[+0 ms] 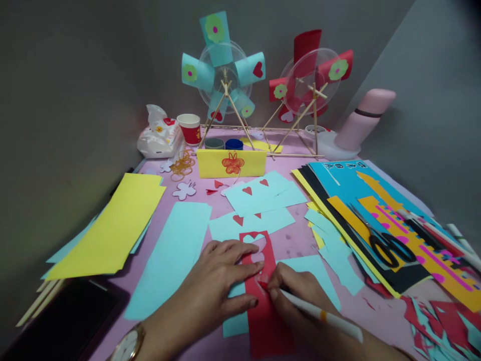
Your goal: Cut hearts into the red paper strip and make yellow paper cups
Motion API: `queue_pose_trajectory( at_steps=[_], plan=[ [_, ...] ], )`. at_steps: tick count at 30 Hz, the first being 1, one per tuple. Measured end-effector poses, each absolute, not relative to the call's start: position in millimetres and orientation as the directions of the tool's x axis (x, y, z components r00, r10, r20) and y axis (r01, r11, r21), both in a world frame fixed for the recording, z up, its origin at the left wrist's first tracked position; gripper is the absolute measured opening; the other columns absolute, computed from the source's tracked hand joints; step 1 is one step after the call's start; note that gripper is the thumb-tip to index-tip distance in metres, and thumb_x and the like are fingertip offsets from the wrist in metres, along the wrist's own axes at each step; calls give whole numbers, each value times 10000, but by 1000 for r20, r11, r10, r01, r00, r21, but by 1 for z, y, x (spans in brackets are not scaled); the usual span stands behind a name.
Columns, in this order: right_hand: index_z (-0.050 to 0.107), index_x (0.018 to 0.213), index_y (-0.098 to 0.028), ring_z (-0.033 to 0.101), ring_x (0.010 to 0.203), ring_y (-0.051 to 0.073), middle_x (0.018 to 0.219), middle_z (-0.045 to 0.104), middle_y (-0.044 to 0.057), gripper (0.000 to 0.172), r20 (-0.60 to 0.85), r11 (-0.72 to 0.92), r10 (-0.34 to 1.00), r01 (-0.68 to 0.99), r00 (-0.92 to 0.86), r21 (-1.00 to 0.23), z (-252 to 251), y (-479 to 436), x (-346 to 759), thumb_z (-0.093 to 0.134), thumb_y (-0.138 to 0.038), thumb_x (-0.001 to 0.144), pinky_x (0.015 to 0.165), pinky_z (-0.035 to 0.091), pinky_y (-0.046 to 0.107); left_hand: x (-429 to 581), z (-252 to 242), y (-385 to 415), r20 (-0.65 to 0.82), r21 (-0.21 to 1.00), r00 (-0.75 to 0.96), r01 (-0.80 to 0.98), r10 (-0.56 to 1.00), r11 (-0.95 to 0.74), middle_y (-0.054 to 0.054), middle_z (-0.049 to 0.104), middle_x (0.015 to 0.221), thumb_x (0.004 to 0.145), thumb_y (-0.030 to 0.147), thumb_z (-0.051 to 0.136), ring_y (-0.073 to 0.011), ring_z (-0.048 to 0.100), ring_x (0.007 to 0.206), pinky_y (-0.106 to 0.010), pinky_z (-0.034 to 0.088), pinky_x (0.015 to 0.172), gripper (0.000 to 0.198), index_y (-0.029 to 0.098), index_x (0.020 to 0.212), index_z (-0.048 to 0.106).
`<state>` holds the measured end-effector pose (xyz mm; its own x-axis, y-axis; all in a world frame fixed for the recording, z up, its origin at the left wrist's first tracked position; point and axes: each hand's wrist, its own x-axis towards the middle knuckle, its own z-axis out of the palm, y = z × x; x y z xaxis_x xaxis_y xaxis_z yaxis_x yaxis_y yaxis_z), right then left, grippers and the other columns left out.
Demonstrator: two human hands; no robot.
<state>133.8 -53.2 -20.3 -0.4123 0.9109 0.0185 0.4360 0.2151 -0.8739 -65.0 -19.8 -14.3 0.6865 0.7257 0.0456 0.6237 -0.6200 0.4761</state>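
Observation:
A narrow strip of red paper [267, 321] lies lengthwise before me, with heart-shaped cut-outs near its far end. My left hand [223, 273] rests flat on the strip, fingers spread, and a watch is on that wrist. In my right hand [296, 293] is a slim white pen-shaped tool [330, 318] with an orange band, its front end at the red strip. A small curled red piece sits at that end, and my fingers partly hide the tip. Pale blue paper [236, 328] shows under the strip.
Yellow sheets [112, 228] and a dark phone [67, 321] lie left. Scissors [387, 245] rest on coloured sheets at right, beside red and blue scraps [443, 326]. Behind stand two stick-framed paper wheels [225, 55], a paper cup [189, 129] and a pink bottle [363, 120].

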Motion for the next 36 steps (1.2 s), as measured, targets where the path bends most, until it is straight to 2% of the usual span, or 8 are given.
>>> queue_pose_trajectory(
  at_steps=[6,13,21,29,36],
  plan=[
    [388,714,-234,381,458,107,548,386,-71,134,-20,191,899,435,-437,-880,-20,-55,137,373,-206,845,468,274,229,-65,-16,-19,43,479,690,620,722,-622,-32,543,1345,796,336,705,-285,488,1165,-442,313,916,360,305,1145,621],
    [395,718,-235,434,481,120,562,429,-53,150,-20,218,897,481,-441,-849,-22,-55,139,353,-206,860,483,306,232,-64,-14,-20,41,487,686,621,726,-614,-31,564,1321,793,343,710,-280,500,1155,-434,322,917,333,299,1115,643],
    [391,720,-235,332,427,96,514,336,-85,136,-12,182,905,414,-424,-892,-23,-56,139,384,-219,855,437,253,227,-65,-16,-20,53,474,694,615,718,-630,-36,559,1327,810,372,692,-277,495,1157,-430,324,916,341,302,1137,627],
    [436,715,-222,380,461,104,540,392,-71,147,-29,158,932,477,-362,-864,-21,-54,134,391,-222,855,460,266,224,-64,-15,-19,43,480,693,617,719,-623,-29,553,1335,798,346,707,-280,494,1159,-440,317,918,354,299,1138,621],
    [440,730,-221,320,423,94,509,334,-96,121,-38,164,919,467,-392,-869,-21,-53,134,398,-208,843,445,252,220,-64,-15,-20,29,478,687,628,726,-614,-35,547,1341,790,325,710,-290,488,1167,-450,318,915,355,299,1133,622]
  ],
)
